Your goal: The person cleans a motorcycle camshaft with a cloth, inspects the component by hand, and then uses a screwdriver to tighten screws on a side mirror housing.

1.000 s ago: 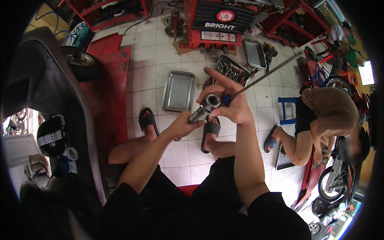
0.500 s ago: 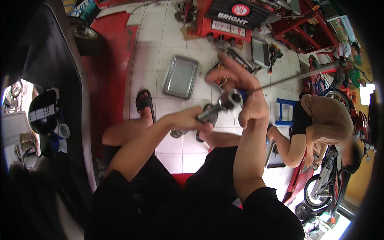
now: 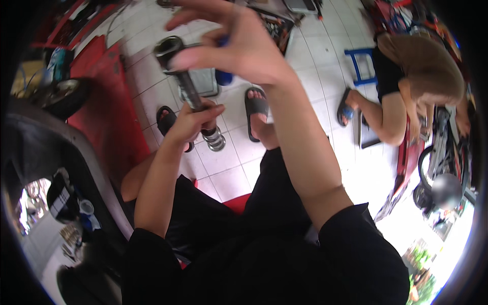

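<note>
White tiled floor (image 3: 325,89) spreads below, with a red platform (image 3: 109,94) at left, and a blue stool (image 3: 362,51) and a bent-over person in a brown top (image 3: 422,68) at right. Compared with half a second ago, both hands sit farther left in view, and the metal tube (image 3: 189,92) leans left rather than right. The left hand (image 3: 195,122) grips it near its lower part; the right hand (image 3: 229,48), some fingers outstretched, holds a blue handle (image 3: 223,77), its thumb overlapping the tube's upper end.
</note>
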Demonstrator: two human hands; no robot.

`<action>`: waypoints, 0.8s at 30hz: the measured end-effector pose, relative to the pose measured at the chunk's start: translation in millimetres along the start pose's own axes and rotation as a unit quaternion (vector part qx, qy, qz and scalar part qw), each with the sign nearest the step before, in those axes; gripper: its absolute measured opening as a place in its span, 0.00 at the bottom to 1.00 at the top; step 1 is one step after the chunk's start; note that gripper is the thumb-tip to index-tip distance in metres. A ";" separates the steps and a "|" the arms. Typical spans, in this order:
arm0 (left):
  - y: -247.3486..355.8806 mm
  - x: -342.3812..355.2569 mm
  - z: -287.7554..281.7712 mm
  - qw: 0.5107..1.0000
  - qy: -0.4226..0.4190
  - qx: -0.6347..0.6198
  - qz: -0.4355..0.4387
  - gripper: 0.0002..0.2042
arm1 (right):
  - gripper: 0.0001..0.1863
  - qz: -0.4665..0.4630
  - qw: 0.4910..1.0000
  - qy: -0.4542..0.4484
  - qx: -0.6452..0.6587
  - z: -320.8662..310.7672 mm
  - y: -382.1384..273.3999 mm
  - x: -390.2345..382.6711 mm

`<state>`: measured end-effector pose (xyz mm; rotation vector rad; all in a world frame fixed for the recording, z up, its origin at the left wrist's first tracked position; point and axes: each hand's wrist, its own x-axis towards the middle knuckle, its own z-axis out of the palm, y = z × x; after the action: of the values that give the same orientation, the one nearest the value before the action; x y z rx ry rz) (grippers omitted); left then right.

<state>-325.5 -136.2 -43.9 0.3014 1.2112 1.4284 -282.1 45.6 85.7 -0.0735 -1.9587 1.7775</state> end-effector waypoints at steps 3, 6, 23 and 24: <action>-2.2 3.4 9.8 1.000 0.006 0.025 0.011 0.10 | 0.51 -0.047 0.994 0.008 -0.102 -1.8 16.6 -6.4; -2.0 9.1 9.0 0.998 0.018 0.050 0.015 0.14 | 0.51 0.010 0.997 -0.020 -0.073 -14.8 16.9 -6.7; -25.3 14.0 3.9 0.979 0.130 0.133 0.087 0.22 | 0.40 0.037 0.983 -0.158 0.086 -24.5 6.7 -9.6; -30.0 16.2 2.8 0.977 0.132 0.138 0.094 0.23 | 0.40 0.036 0.982 -0.170 0.073 -25.3 4.2 -9.8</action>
<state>-310.7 -127.6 -73.5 0.4360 1.6397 1.4945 -265.0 66.0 79.4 0.2255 -2.0667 2.0889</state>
